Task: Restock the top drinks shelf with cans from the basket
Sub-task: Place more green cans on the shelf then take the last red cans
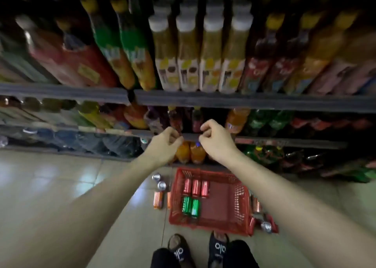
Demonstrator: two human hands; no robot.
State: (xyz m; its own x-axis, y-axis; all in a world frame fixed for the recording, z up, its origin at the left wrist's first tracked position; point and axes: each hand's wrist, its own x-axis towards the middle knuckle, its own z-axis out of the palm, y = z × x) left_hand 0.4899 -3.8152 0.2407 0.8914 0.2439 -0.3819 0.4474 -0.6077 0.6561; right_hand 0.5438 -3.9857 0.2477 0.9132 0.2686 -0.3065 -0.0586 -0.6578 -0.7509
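Note:
A red plastic basket (234,204) sits on the tiled floor in front of my feet. Inside it lie three red cans (196,188) in a row and two green cans (190,205) below them. My left hand (164,145) and my right hand (213,139) hang side by side in mid-air above the basket, level with the lower shelves. Both have loosely curled fingers and hold nothing. The top shelf with cans is outside the view.
Shelves of tall drink bottles (187,50) fill the upper half, with a grey shelf edge (244,101). Loose cans stand and lie on the floor left of the basket (159,188) and right of it (257,204). My sandalled feet (197,249) are below.

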